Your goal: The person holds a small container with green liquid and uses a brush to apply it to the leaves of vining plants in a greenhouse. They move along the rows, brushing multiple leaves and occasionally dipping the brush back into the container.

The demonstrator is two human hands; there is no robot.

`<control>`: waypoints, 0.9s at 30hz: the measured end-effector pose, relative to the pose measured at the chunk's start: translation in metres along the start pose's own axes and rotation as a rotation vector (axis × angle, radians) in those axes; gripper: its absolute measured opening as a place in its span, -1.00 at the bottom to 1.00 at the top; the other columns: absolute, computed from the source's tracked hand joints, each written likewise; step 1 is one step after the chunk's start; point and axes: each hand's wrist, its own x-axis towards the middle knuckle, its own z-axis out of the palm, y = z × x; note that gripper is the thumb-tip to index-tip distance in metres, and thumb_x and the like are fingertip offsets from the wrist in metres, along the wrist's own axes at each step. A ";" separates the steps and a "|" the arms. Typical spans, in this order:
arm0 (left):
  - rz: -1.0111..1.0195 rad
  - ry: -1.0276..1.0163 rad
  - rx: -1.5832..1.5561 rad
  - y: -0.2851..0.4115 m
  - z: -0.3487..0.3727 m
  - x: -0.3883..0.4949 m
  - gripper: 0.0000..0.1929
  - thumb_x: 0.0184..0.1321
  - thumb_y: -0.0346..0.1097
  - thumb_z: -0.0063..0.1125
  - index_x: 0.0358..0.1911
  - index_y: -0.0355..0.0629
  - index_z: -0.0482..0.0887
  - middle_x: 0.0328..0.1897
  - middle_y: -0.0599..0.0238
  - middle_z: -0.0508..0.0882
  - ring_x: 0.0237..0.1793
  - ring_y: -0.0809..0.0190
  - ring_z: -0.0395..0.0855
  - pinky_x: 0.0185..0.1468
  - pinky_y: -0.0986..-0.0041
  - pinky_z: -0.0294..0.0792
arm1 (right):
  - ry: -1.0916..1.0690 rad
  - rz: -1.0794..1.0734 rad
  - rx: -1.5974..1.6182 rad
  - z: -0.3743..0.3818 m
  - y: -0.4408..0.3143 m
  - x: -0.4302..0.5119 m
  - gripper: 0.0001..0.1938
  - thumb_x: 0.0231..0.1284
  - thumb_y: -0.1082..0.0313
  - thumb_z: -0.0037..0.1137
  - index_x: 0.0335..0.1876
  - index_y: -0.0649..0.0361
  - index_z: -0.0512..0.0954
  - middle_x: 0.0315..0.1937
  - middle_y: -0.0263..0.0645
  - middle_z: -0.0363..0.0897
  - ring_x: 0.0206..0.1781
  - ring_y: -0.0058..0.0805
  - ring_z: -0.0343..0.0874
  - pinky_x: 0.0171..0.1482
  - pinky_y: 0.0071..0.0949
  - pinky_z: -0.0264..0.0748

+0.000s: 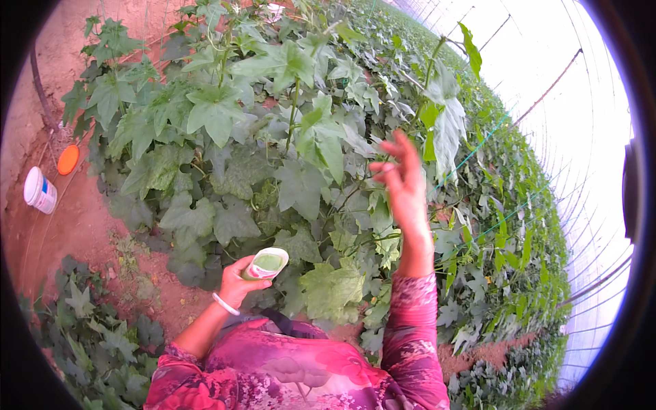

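In my left hand (243, 283), low and left of the middle, a small white cup (268, 263) with red marks is held tilted; its inside looks pale green. A white bracelet circles that wrist. My right hand (402, 171) is raised among the climbing vines, fingers spread and slightly bent, with nothing plainly held. Large lobed leaves (301, 187) fill the space between the hands. A paler, drooping leaf (449, 133) hangs from a stem just right of my right fingers.
Green strings (482, 146) run through the vines at the right. Beyond them curves a translucent greenhouse cover (553, 102). A white bucket (40, 190) and an orange lid (68, 160) lie on reddish soil (87, 220) at the left. More low plants (102, 338) grow at the lower left.
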 end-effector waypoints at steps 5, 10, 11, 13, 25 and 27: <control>0.027 -0.037 0.018 0.010 -0.030 0.006 -0.29 -0.20 -0.51 0.68 0.16 -0.35 0.64 0.06 0.28 0.74 0.03 0.34 0.68 0.20 0.44 0.51 | 0.297 -0.015 0.063 -0.014 -0.031 0.019 -0.47 0.52 0.34 -0.01 0.53 0.17 0.24 0.19 -0.14 0.58 -0.11 -0.49 0.67 0.00 -0.43 0.63; -0.017 0.016 0.024 0.010 -0.072 0.001 -0.28 -0.21 -0.46 0.70 0.16 -0.34 0.64 0.02 0.28 0.75 0.02 0.35 0.68 0.19 0.44 0.51 | -0.057 0.190 0.121 0.060 -0.009 -0.025 -0.69 0.49 0.41 0.05 0.27 0.20 0.49 0.00 -0.22 0.65 -0.18 -0.53 0.65 -0.09 -0.50 0.63; -0.024 0.032 0.023 0.009 -0.080 -0.003 -0.28 -0.21 -0.46 0.70 0.16 -0.34 0.64 0.02 0.28 0.75 0.01 0.35 0.68 0.19 0.44 0.52 | -0.160 0.238 0.173 0.084 -0.001 -0.034 -0.69 0.50 0.46 0.02 0.28 0.18 0.49 0.01 -0.25 0.65 -0.12 -0.53 0.66 -0.03 -0.49 0.63; -0.026 0.055 0.026 0.010 -0.097 -0.007 -0.28 -0.21 -0.46 0.70 0.16 -0.34 0.64 0.02 0.28 0.75 0.01 0.34 0.68 0.19 0.44 0.52 | -0.313 0.315 0.219 0.132 0.016 -0.042 -0.65 0.49 0.53 -0.02 0.32 0.18 0.46 0.09 -0.26 0.64 0.02 -0.55 0.64 0.08 -0.50 0.59; -0.048 0.118 -0.016 0.029 -0.161 -0.034 -0.29 -0.20 -0.54 0.66 0.16 -0.35 0.64 0.03 0.27 0.75 0.00 0.34 0.69 0.17 0.45 0.54 | -0.156 0.086 0.074 0.196 -0.042 0.038 -0.32 0.43 0.64 -0.20 0.62 -0.02 0.03 0.28 -0.11 0.48 -0.07 -0.48 0.68 0.00 -0.48 0.64; -0.031 0.147 -0.027 0.037 -0.168 -0.041 -0.30 -0.19 -0.56 0.64 0.16 -0.35 0.64 0.03 0.27 0.75 0.00 0.33 0.70 0.17 0.45 0.54 | -0.061 0.029 0.033 0.184 -0.065 0.061 -0.26 0.43 0.66 -0.21 0.65 -0.10 -0.03 0.28 -0.10 0.48 -0.11 -0.51 0.69 -0.07 -0.52 0.65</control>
